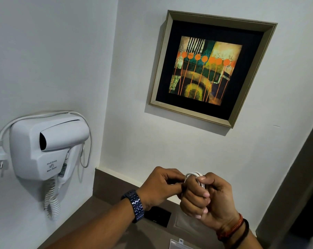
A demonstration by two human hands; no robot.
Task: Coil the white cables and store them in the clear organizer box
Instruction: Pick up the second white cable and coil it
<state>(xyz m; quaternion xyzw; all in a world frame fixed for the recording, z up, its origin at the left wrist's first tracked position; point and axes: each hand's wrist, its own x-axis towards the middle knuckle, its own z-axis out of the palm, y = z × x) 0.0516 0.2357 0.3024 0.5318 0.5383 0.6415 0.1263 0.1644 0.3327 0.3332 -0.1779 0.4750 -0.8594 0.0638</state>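
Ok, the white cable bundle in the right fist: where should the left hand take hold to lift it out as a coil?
Probably by the looped top of the white cable, which sticks out above the right hand. Come from the left, where the left hand already pinches beside it. The lower strands are buried in the closed fingers, so only that arch offers a clear grip.

White cable [193,175], seemingly dark-blue watch [136,206]

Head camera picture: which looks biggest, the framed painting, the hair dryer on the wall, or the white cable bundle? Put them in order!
1. Framed painting, biggest.
2. Hair dryer, smaller.
3. White cable bundle, smallest, partly hidden in the right hand, with the left hand pinching it.
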